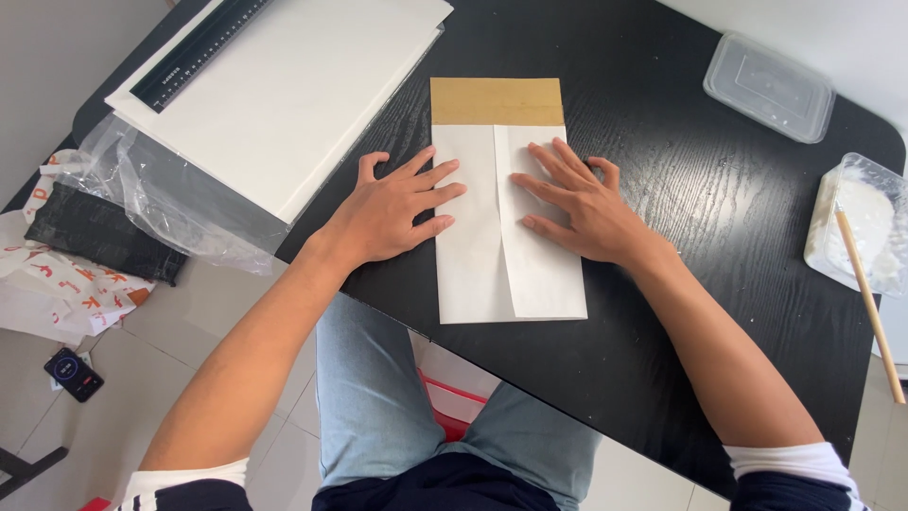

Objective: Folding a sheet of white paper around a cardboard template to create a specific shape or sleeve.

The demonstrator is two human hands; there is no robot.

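A white sheet of paper lies folded lengthwise on the black table, its two side flaps meeting along a middle seam. A brown cardboard strip shows above its top edge. My left hand lies flat with fingers spread on the left flap. My right hand presses flat on the right flap. Neither hand grips anything.
A stack of white paper in clear plastic with a black ruler lies at the far left. A clear plastic lid and a tub of white paste with a wooden stick stand at the right.
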